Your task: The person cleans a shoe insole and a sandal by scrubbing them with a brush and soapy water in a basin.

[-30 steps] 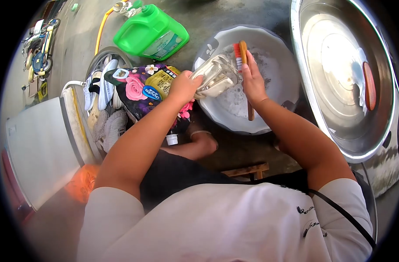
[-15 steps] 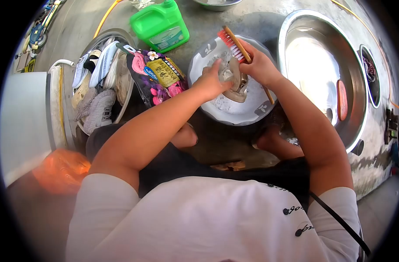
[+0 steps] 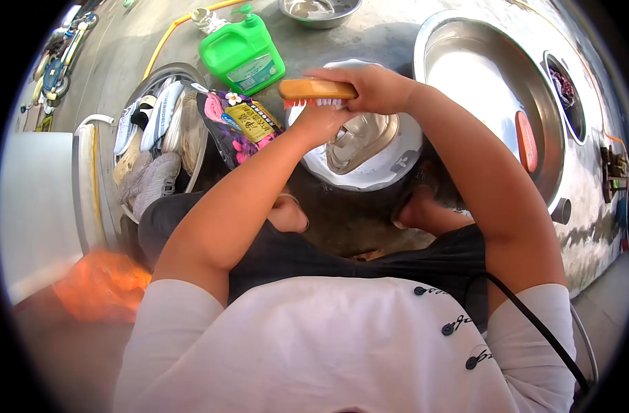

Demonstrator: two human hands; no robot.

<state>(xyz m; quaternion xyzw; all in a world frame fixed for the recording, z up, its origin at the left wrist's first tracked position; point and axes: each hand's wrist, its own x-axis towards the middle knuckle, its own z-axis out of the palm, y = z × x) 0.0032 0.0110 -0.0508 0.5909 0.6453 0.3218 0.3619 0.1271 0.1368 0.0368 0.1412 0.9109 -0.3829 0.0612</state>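
Note:
A light beige shoe [image 3: 364, 142] is over the white basin [image 3: 359, 184], its opening facing up. My left hand [image 3: 323, 124] holds the shoe at its left end, with the fingers partly hidden behind the brush. My right hand [image 3: 378, 88] is closed on a wooden brush [image 3: 317, 89] with red and white bristles. The brush lies level, bristles down, just above my left hand, and the two hands are close together. Suds show inside the basin.
A green jug [image 3: 243, 56] stands behind a flowered bag [image 3: 242, 124]. Left of them, a tub [image 3: 203, 155] holds several shoes. On the right is a large metal basin [image 3: 428, 41] with a reddish oval object [image 3: 526, 142]. A smaller metal bowl [image 3: 321, 22] stands at the back.
The brush has swung from upright on the right to level over my left hand. My right hand has moved left with it. The shoe has turned, and its opening now shows.

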